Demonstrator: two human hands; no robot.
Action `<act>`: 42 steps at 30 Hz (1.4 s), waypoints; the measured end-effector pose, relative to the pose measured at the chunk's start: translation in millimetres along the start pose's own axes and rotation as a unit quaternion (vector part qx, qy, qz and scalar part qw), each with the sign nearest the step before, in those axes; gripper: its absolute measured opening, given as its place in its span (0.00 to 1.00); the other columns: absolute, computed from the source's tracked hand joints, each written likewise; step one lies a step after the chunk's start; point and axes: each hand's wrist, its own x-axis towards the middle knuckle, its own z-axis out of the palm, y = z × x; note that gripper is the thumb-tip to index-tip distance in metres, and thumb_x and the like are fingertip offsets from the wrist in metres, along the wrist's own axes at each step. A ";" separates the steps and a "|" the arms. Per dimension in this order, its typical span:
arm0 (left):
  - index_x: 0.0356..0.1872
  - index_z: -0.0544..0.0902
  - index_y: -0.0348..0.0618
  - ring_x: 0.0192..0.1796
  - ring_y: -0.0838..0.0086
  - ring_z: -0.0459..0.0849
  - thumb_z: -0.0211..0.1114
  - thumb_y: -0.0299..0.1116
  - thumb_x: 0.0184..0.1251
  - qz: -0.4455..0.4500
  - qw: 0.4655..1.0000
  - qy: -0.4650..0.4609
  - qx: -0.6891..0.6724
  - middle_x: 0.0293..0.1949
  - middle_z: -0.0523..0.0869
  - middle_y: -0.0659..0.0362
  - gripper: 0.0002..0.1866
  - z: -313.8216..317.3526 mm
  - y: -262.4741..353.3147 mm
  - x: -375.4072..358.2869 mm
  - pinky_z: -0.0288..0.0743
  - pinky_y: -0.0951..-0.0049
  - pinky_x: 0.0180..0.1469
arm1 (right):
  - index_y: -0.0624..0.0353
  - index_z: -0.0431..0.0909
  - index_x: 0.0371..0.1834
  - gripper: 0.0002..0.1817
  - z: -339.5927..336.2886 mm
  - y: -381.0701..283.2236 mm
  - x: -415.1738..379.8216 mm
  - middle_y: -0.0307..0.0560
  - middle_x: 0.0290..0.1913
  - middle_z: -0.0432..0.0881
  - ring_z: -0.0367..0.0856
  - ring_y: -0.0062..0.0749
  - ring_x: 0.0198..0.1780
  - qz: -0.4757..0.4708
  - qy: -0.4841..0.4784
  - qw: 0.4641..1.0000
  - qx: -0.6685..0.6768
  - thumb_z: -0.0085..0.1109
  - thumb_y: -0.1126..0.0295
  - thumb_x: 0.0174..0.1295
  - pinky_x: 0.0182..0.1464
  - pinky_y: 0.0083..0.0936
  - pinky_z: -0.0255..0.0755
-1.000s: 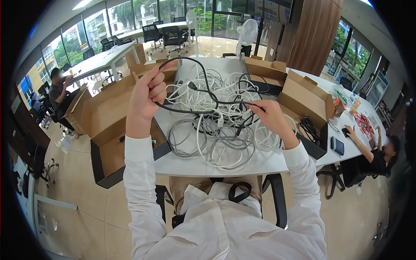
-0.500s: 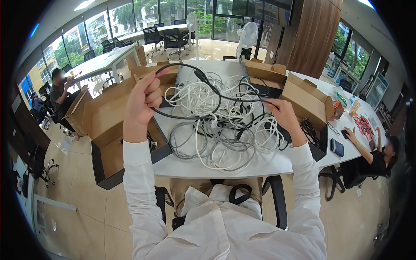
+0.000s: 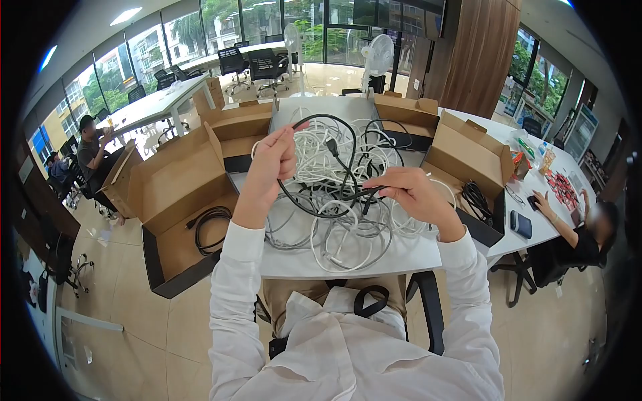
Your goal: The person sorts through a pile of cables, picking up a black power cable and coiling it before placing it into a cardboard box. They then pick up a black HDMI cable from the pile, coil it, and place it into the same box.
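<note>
A black cable (image 3: 355, 144) runs in a loop between my two hands, with its dark plug end hanging inside the loop. My left hand (image 3: 273, 160) is closed round the loop's left side, its index finger and thumb toward the top. On the right, my right hand (image 3: 414, 192) pinches the cable's lower run between thumb and fingers. Beneath both hands spreads a tangled heap of white cables (image 3: 314, 157), with grey cables (image 3: 284, 224) nearer the front edge and other black cables mixed in.
An open box (image 3: 160, 264) at left holds a coiled black cable (image 3: 212, 230). The right box (image 3: 491, 230) holds another black coil (image 3: 476, 204). Two more open boxes stand behind. A seated person (image 3: 578, 240) works at right beside a dark wallet-like case (image 3: 520, 225).
My right hand has moved left and slightly down, nearer my left hand. My left hand has shifted right and a little lower. The cable loop has moved right with them.
</note>
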 end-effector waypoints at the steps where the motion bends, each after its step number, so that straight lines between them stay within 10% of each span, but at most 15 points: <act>1: 0.58 0.76 0.38 0.16 0.89 0.50 0.52 0.39 0.77 0.010 1.000 0.014 0.011 0.19 0.54 0.73 0.18 1.2 -1.9 -0.4 0.43 0.82 0.18 | 0.59 0.83 0.48 0.13 -1.3 -0.7 -1.7 0.49 0.26 0.78 0.72 0.34 0.27 -0.006 0.010 1.000 0.015 0.59 0.77 0.60 0.33 0.28 0.66; 11: 0.58 0.75 0.35 0.16 0.88 0.50 0.52 0.38 0.77 0.064 0.990 0.107 -0.060 0.18 0.54 0.72 0.18 -29.2 -2.8 12.8 0.45 0.82 0.17 | 0.68 0.84 0.33 0.18 -43.2 37.5 -52.4 0.42 0.21 0.73 0.65 0.22 0.24 -0.066 0.041 0.951 0.300 0.58 0.61 0.67 0.28 0.22 0.56; 17: 0.59 0.74 0.35 0.16 0.87 0.50 0.51 0.37 0.77 0.043 0.986 0.077 -0.138 0.18 0.54 0.72 0.18 -26.2 -3.3 11.8 0.45 0.82 0.17 | 0.63 0.84 0.33 0.11 -39.3 10.9 -46.6 0.47 0.24 0.75 0.74 0.33 0.29 0.197 0.104 0.963 -0.153 0.68 0.66 0.56 0.34 0.26 0.67; 24: 0.59 0.74 0.38 0.16 0.86 0.50 0.51 0.37 0.77 0.017 0.983 0.066 -0.171 0.18 0.53 0.71 0.18 5.5 -17.9 11.9 0.45 0.82 0.18 | 0.54 0.82 0.43 0.14 24.8 0.8 -26.0 0.40 0.39 0.77 0.75 0.35 0.47 -0.022 0.180 0.896 -0.405 0.68 0.69 0.52 0.59 0.43 0.64; 30: 0.57 0.75 0.39 0.16 0.86 0.50 0.52 0.38 0.77 0.004 0.979 0.039 -0.202 0.17 0.53 0.72 0.17 9.6 -20.1 9.2 0.45 0.81 0.18 | 0.50 0.82 0.40 0.10 57.3 -8.1 -14.9 0.35 0.31 0.79 0.78 0.29 0.40 -0.047 0.068 0.942 -0.324 0.65 0.64 0.55 0.68 0.49 0.53; 42: 0.59 0.75 0.40 0.17 0.87 0.50 0.51 0.40 0.77 -0.019 0.986 -0.027 -0.161 0.18 0.53 0.72 0.18 33.4 -11.2 -7.7 0.45 0.80 0.19 | 0.57 0.79 0.37 0.21 51.7 19.7 2.0 0.42 0.19 0.79 0.78 0.40 0.23 0.088 0.095 0.924 -0.360 0.63 0.49 0.57 0.45 0.36 0.67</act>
